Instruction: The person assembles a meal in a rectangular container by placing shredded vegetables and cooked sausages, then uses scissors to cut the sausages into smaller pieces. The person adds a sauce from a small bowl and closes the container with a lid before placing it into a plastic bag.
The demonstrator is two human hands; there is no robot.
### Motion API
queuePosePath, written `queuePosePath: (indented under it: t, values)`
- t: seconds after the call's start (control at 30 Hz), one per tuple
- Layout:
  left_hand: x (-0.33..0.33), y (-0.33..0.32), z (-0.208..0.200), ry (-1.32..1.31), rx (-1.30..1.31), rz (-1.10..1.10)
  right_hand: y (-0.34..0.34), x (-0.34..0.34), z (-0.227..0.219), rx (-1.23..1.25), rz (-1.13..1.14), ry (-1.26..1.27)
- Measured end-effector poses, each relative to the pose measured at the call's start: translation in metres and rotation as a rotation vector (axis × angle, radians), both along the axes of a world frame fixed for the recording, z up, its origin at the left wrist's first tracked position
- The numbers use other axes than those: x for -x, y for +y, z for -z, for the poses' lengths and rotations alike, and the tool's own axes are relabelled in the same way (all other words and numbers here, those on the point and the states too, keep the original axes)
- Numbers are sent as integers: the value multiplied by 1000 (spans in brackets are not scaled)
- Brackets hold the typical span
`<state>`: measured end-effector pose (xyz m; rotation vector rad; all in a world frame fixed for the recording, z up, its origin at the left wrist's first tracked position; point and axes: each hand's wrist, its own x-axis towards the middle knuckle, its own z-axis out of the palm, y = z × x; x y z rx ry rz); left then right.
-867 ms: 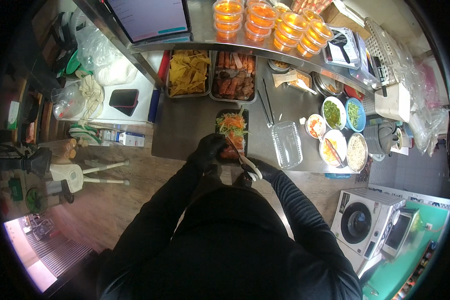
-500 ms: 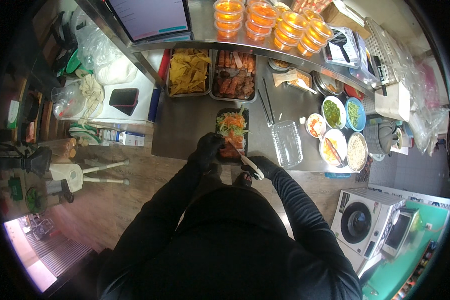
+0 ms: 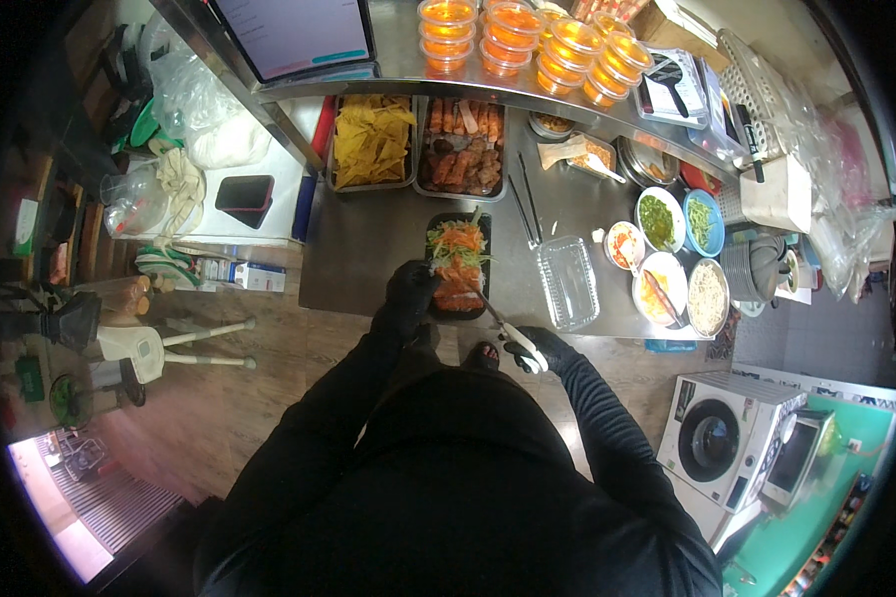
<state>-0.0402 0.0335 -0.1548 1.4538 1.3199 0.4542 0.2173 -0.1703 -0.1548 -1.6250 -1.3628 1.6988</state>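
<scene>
A black tray (image 3: 458, 309) sits near the front edge of the steel counter. Shredded vegetables (image 3: 458, 237) fill its far part, and cut reddish-brown meat (image 3: 458, 284) lies in the near part. My left hand (image 3: 409, 289), in a black glove, is at the tray's left side by the meat, its fingers drawn together; whatever they pinch is too small to make out. White-handled scissors (image 3: 524, 346) are gripped in my gloved right hand (image 3: 551, 352), just off the counter's front edge. Their blades point up and left toward the tray's near right corner.
Behind the tray stand a pan of yellow chips (image 3: 373, 142) and a pan of grilled meat (image 3: 462, 149). To the right lie black tongs (image 3: 528, 204), a clear plastic box (image 3: 568, 284) and several bowls, including chopped greens (image 3: 659, 221). A shelf above bears lidded orange cups (image 3: 513, 38).
My right hand has drawn the scissors back to the right and nearer to me, their blades leaving the middle of the meat. The left hand has shifted slightly at the tray's side.
</scene>
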Motion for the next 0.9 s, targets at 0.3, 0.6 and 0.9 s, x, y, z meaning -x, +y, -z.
queuePosePath:
  t: [0.3,0.6,0.9]
  values:
    - [15,-26,28,99,-436,229,-23,-10,4,318,240,339]
    - [13,-21,10,54,-107,290,-20,-7,6,161,78,174]
    - [24,-25,30,-453,440,13,-14,6,32,-124,-8,194]
